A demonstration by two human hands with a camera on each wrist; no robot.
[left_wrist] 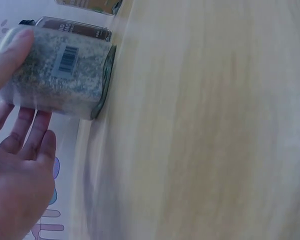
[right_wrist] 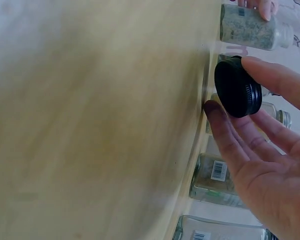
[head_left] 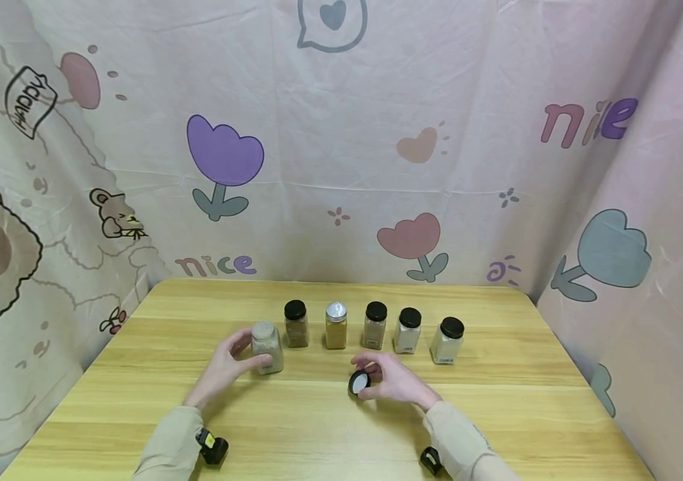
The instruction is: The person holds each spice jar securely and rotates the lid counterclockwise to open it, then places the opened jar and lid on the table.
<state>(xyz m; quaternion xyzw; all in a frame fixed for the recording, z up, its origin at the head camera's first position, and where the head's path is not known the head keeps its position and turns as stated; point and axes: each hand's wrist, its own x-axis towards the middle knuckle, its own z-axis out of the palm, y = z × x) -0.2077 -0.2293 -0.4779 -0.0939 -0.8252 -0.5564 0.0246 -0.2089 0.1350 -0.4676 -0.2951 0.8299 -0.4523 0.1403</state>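
My left hand [head_left: 228,366] holds a square glass spice jar [head_left: 266,350] of pale, greenish flakes, thumb on one side and fingers on the other. No black cap sits on this jar; its whitish top shows in the head view. In the left wrist view a barcode label faces the camera on the jar [left_wrist: 60,70]. My right hand [head_left: 394,379] pinches a round black lid [head_left: 359,383] between thumb and fingers, its white inside facing left. The right wrist view shows the smooth black top of the lid [right_wrist: 235,87], with ridges round its edge.
Behind the hands stands a row of spice jars: a brown one [head_left: 297,326] with a black lid, a yellow one [head_left: 336,327] with a silver top, and black-lidded ones to the right, the last a whitish jar [head_left: 446,342]. A printed curtain [head_left: 329,133] hangs behind the wooden table [head_left: 293,434].
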